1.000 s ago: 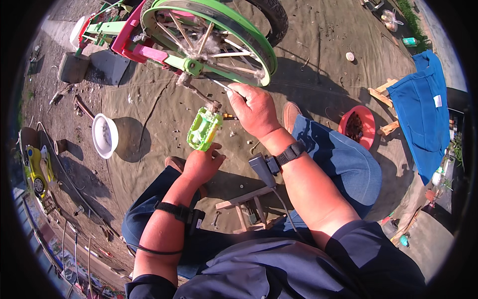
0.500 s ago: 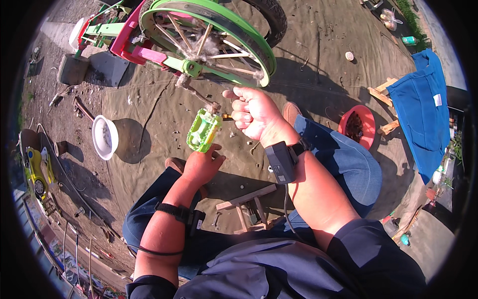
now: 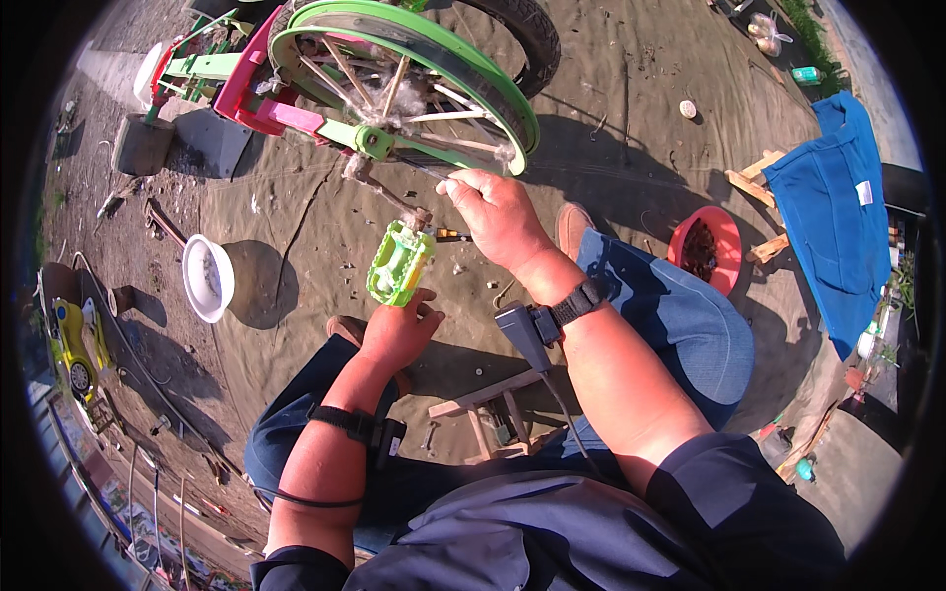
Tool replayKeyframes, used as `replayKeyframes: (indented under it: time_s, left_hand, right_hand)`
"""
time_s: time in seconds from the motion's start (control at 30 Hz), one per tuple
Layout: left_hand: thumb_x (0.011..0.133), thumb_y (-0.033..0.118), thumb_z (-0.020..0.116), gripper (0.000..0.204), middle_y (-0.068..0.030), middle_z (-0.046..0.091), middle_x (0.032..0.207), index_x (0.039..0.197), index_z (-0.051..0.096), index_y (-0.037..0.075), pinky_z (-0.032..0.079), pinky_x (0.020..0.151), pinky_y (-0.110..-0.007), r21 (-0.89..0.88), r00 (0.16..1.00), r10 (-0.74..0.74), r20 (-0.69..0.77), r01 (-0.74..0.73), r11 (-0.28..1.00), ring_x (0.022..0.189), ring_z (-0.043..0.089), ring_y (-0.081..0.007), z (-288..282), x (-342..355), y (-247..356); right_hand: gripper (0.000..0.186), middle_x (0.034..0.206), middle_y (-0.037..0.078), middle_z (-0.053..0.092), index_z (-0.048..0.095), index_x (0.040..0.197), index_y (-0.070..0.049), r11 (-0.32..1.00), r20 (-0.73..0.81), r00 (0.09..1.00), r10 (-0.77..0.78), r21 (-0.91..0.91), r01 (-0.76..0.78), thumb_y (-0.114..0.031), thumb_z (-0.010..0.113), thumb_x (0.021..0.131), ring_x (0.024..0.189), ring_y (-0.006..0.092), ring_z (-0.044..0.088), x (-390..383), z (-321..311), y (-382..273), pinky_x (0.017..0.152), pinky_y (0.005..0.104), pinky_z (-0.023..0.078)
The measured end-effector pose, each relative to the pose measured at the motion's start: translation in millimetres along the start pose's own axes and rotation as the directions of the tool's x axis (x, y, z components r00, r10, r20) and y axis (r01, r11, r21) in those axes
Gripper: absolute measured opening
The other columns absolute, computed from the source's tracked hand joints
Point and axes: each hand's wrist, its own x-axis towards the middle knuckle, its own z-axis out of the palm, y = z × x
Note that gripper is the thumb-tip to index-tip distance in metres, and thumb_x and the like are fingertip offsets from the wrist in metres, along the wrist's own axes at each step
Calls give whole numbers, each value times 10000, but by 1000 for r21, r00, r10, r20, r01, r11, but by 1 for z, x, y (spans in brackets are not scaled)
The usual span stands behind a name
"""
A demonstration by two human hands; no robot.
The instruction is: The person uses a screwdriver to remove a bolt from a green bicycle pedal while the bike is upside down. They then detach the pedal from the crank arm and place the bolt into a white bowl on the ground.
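A small bicycle with a green-rimmed wheel (image 3: pixel 529 133) and a pink and green frame (image 3: pixel 296 116) fills the top. From its hub a rusty crank (image 3: pixel 386 192) reaches down to a bright green pedal (image 3: pixel 386 280). My left hand (image 3: pixel 396 333) is at the pedal's lower end, its fingers closed there and partly hidden behind it. Just below the rim, my right hand (image 3: pixel 498 219) is closed, back of the hand up, thumb against the forefinger. What it grips, if anything, I cannot make out. A thin dark and yellow piece (image 3: pixel 452 235) shows between pedal and right hand.
A white bowl (image 3: pixel 225 276) stands to the left, a red bowl of small brown bits (image 3: pixel 731 258) to the right. Beyond it, blue cloth (image 3: pixel 823 217) hangs over a wooden stool. A low wooden stool (image 3: pixel 488 392) is between my legs. A yellow toy car (image 3: pixel 74 345) lies far left.
My right hand has rolled over, from palm and curled fingers showing to its back showing, beside the wheel. The left hand stays at the pedal. The view has shifted slightly.
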Motion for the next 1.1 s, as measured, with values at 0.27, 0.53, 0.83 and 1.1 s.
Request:
replayKeyframes:
  time_s: [0.27,0.53,0.83,1.1]
  left_hand:
    - [840,244,701,389,-107,700,918,1162,611,44,537,743,-359,-32,1000,-11,10,11,999,824,686,-246,1,1,-3]
    - [840,232,705,394,-103,690,916,1168,609,36,533,736,-350,-20,999,33,-16,-33,999,820,677,-233,1,2,-8]
    - [830,188,714,385,-90,680,923,1162,605,28,520,711,-333,-110,1000,-9,-10,8,994,785,650,-182,-4,5,-10]
    - [846,138,662,357,-142,688,1019,1183,609,31,512,812,-359,71,959,190,-212,-179,981,889,663,-256,-15,26,-48]
  right_hand:
    - [222,821,205,663,675,1027,-48,891,55,996,-77,-444,93,-225,572,940,748,358,656,0,-8,-14,642,389,504]
    - [260,777,162,671,714,960,-49,925,142,937,321,167,-342,-278,598,918,693,254,645,0,-1,-1,650,376,492]
    - [283,763,97,681,721,913,-37,978,131,969,210,-30,-208,-301,618,915,697,162,614,10,0,6,670,310,474]
    - [291,820,202,664,673,845,-17,840,310,823,476,-436,-322,-296,593,860,783,340,640,2,-26,24,723,396,490]
